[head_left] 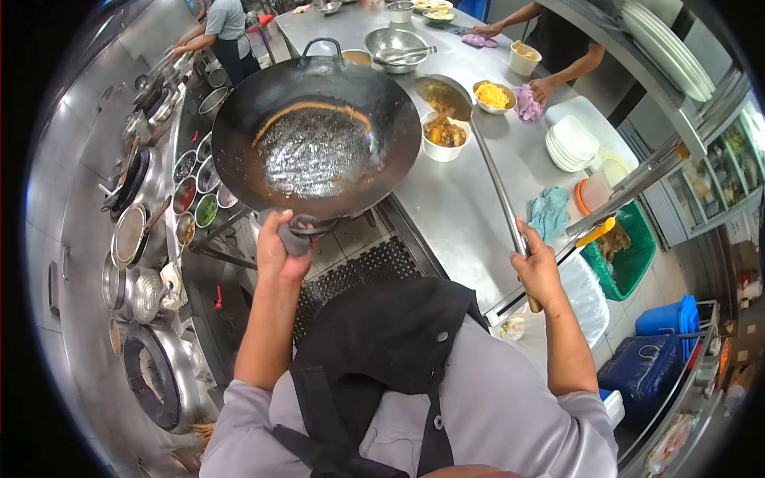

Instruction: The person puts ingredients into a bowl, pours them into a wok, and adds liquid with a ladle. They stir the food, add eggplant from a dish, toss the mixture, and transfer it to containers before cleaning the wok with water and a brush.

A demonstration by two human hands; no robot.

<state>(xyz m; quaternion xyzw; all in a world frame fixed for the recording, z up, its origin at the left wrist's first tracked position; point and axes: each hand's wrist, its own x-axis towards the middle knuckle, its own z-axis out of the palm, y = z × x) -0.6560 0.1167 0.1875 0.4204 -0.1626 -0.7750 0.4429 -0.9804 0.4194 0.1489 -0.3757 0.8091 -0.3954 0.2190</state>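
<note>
My left hand point(283, 248) is wrapped round the near handle of a large black wok point(319, 88), with a grey cloth point(296, 237) between palm and metal. The wok's inside is wet and shiny, with a brown streak of sauce along it. In my right hand point(535, 269) is the long handle of a ladle point(443, 94), gripped near its end. The ladle's bowl is tilted over a white tub point(443, 151) holding chunky food in brown sauce.
A steel table point(478, 207) carries a bowl of yellow shreds point(496, 95), a colander point(396, 48) and stacked white dishes point(571, 143). Across it a co-worker's hand point(543, 88) holds a purple cloth point(527, 103). Ingredient pots point(207, 210) stand left. A shelf point(629, 56) overhangs the right.
</note>
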